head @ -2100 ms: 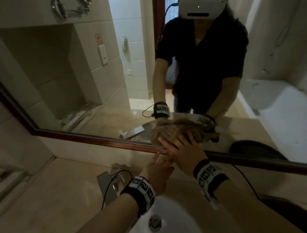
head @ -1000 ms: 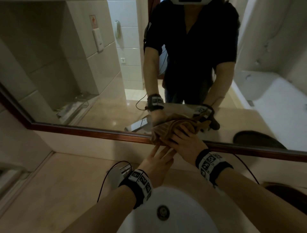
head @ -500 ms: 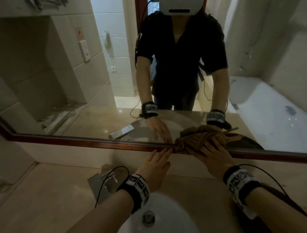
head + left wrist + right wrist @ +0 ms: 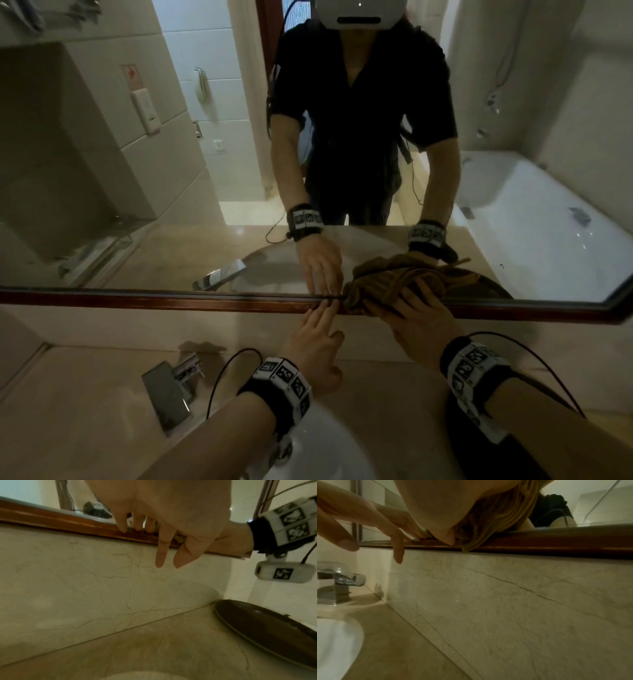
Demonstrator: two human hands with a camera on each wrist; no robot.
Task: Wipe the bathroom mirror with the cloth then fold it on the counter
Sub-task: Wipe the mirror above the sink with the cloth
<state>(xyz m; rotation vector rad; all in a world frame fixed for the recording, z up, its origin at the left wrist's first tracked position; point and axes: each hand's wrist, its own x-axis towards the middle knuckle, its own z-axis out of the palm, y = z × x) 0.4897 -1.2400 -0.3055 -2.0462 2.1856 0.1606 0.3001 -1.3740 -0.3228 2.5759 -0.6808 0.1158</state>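
Wiping step: right hand (image 4: 416, 323) clutching the bunched cloth (image 4: 387, 286) against the mirror (image 4: 137, 171) along its bottom frame, left hand (image 4: 317, 346) fingers relaxed on the frame; folding on the table (image 4: 68, 411) comes next.

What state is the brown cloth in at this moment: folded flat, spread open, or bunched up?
Bunched up. The cloth is a crumpled wad with ridged creases, pressed by the right hand against the mirror's lower edge.

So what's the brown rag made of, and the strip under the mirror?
The brown rag looks like soft woven fabric: it bunches into ribbed folds. The strip looks like glossy varnished wood, reddish with faint streaks, though it could be laminate.
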